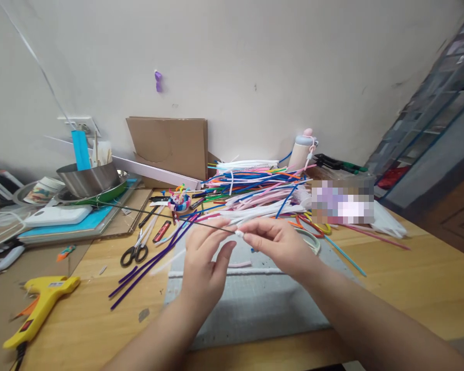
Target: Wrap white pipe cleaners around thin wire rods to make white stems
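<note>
R hand [284, 245] pinches wht bit [239, 234], L hand [205, 260] at dk stem [147, 211].

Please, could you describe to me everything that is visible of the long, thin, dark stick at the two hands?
The long, thin, dark stick looks nearly straight; its material cannot be told, perhaps wire. It slants above the cluttered wooden table, lower towards the right in the picture. At its right end is a small white piece, pinched by the bare right hand. Fingers of the bare left hand are at the stick beside that piece; their grip is unclear. Its far left end is hard to make out.
</note>
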{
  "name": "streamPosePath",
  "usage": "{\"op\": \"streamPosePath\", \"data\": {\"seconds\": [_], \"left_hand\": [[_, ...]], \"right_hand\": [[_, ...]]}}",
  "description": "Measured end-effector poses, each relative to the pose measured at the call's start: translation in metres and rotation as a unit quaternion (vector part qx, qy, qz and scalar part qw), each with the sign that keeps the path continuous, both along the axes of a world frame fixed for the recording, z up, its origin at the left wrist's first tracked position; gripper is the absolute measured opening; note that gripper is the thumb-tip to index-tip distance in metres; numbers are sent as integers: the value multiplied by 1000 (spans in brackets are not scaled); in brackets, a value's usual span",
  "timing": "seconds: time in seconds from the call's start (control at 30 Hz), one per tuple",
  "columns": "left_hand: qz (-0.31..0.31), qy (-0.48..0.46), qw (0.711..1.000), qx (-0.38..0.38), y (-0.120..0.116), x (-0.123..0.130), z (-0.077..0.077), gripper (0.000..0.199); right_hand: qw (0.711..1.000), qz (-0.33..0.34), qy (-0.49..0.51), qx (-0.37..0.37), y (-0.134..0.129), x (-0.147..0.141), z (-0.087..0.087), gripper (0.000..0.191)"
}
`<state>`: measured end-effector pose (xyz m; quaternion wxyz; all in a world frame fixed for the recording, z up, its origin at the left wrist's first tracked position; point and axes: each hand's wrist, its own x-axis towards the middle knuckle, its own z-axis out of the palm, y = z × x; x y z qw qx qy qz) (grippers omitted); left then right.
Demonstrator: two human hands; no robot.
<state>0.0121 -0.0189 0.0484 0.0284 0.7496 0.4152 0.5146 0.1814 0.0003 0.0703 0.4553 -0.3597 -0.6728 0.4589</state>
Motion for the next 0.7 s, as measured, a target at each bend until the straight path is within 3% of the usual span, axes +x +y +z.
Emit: {"op": "streamPosePath", "data": {"seconds": [0.13, 0.23, 0.47, 0.53, 0.6, 0.7], "left_hand": [[-40, -52, 996, -62, -4, 2, -6, 10], [-49, -33, 995, -74, -5, 1, -10, 9], [-36, 1, 994, -107, -8, 1, -10, 7], [-32, -2, 991, -127, -10, 3, -10, 6], [-27, -13, 989, -147, -12, 3, -10, 6], [-21, -36, 986, -164, -13, 3, -12, 8]], "right_hand": [[996, 30, 54, -71, -11, -8, -10, 20], [992, 45, 52, -109, -13, -10, -16, 24], [996, 4, 30, -84, -13, -11, -24, 19], [999, -27, 5, -42, -15, -12, -29, 15], [994, -76, -54, 49, -18, -14, -36, 13], [952, -135, -145, 232, -22, -14, -44, 13]]}}
